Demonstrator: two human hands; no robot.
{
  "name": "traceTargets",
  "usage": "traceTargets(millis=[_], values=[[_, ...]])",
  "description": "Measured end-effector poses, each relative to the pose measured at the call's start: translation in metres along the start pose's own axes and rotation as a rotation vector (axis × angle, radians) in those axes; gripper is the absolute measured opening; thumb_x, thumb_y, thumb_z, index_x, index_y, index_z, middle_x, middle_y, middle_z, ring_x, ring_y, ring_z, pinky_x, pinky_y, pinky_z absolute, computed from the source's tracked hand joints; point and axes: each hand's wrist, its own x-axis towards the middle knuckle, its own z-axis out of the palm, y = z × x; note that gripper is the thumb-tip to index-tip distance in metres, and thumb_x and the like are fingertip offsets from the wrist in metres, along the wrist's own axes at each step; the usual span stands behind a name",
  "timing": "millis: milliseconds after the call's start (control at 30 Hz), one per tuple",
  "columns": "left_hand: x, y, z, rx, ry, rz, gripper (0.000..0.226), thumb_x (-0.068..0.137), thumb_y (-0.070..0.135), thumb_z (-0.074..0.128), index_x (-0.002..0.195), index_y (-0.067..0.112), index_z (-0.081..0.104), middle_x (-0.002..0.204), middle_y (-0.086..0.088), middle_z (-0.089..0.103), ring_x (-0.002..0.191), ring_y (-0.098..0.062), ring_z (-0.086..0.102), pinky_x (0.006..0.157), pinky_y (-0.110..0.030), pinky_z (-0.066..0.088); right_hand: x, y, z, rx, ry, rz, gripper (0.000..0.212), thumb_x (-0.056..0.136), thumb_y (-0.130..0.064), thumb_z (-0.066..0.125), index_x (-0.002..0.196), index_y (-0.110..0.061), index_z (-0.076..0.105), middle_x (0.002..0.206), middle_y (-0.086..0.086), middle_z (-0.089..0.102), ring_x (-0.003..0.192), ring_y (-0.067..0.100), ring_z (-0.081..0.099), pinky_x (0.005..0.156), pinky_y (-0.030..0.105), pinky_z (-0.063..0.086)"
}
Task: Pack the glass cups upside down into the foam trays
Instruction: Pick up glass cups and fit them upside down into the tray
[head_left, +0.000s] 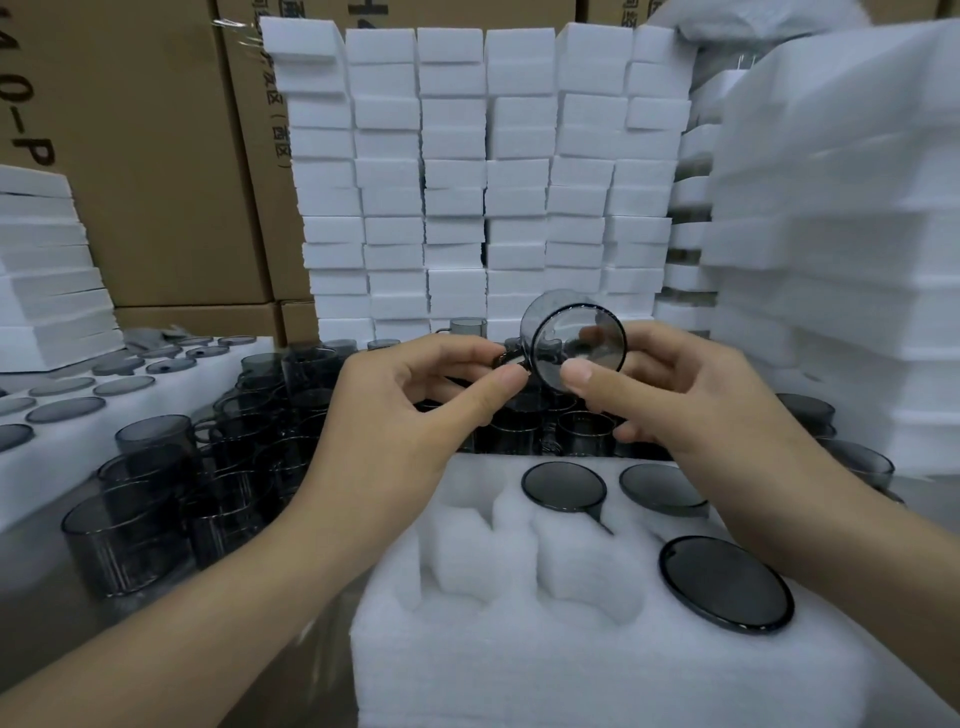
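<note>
Looking from the biggest thing down, I see a wall of stacked foam blocks (452, 156) at the back. Just before me is the foam tray (519, 675), with three seated cups (563, 486) base-up on its right side and empty pockets (467, 561) on its left. Many loose cups (150, 467) stand on the left. The glass cup (571, 343) to pack is in the air above the far edge of the tray, lying on its side, base turned to me. The right hand (691, 395) grips its body, thumb on the base; the left hand (415, 410) pinches the small handle (511, 358). I judge the cup light, stiff, smooth and breakable, so the body is the safer hold, not the thin handle.
</note>
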Motion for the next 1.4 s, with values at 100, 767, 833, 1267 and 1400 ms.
traceTargets(millis=[100, 767, 833, 1267, 1400], values=[[-0.001, -0.002, 0.0, 0.108, -0.041, -0.031, 0.021, 0.091, 0.036, 0.082, 0.112, 0.038, 0.08, 0.103, 0.013, 0.079, 0.088, -0.007, 0.075, 0.072, -0.028, 0.057, 0.001, 0.003, -0.003, -0.107, 0.109, -0.087, 0.054, 0.067, -0.053, 0.089, 0.118, -0.045, 0.072, 0.114, -0.014, 0.074, 0.109, 0.006, 0.07, 0.093, 0.033, 0.055], [-0.006, 0.005, 0.001, 0.002, -0.362, -0.05, 0.044, 0.086, 0.052, 0.077, 0.125, 0.033, 0.075, 0.105, 0.006, 0.083, 0.096, -0.009, 0.077, 0.075, -0.015, 0.053, -0.008, 0.0, 0.001, -0.496, -0.075, -0.44, 0.051, 0.074, -0.04, 0.088, 0.121, -0.043, 0.068, 0.127, -0.02, 0.06, 0.13, 0.011, 0.056, 0.107, 0.03, 0.045], [-0.005, 0.004, 0.001, -0.029, -0.359, -0.072, 0.047, 0.084, 0.053, 0.076, 0.124, 0.028, 0.077, 0.105, 0.004, 0.083, 0.094, -0.007, 0.077, 0.071, -0.013, 0.052, -0.008, 0.001, 0.001, -0.467, -0.074, -0.423, 0.057, 0.074, -0.037, 0.092, 0.124, -0.043, 0.066, 0.121, -0.018, 0.067, 0.123, 0.012, 0.061, 0.102, 0.035, 0.05], [0.006, 0.003, -0.002, -0.242, -0.3, -0.371, 0.044, 0.09, 0.046, 0.057, 0.119, 0.024, 0.082, 0.116, -0.008, 0.082, 0.104, -0.02, 0.078, 0.074, -0.032, 0.051, -0.008, -0.002, 0.0, -0.324, 0.018, -0.394, 0.077, 0.076, -0.039, 0.093, 0.141, -0.046, 0.053, 0.118, -0.016, 0.071, 0.121, 0.011, 0.067, 0.103, 0.03, 0.05], [0.006, 0.003, -0.001, -0.232, -0.267, -0.406, 0.049, 0.094, 0.054, 0.061, 0.128, 0.022, 0.075, 0.114, -0.006, 0.082, 0.096, -0.018, 0.078, 0.069, -0.025, 0.056, -0.008, -0.002, 0.0, -0.309, 0.015, -0.4, 0.076, 0.076, -0.031, 0.091, 0.141, -0.045, 0.053, 0.112, -0.014, 0.071, 0.111, 0.012, 0.07, 0.089, 0.013, 0.05]])
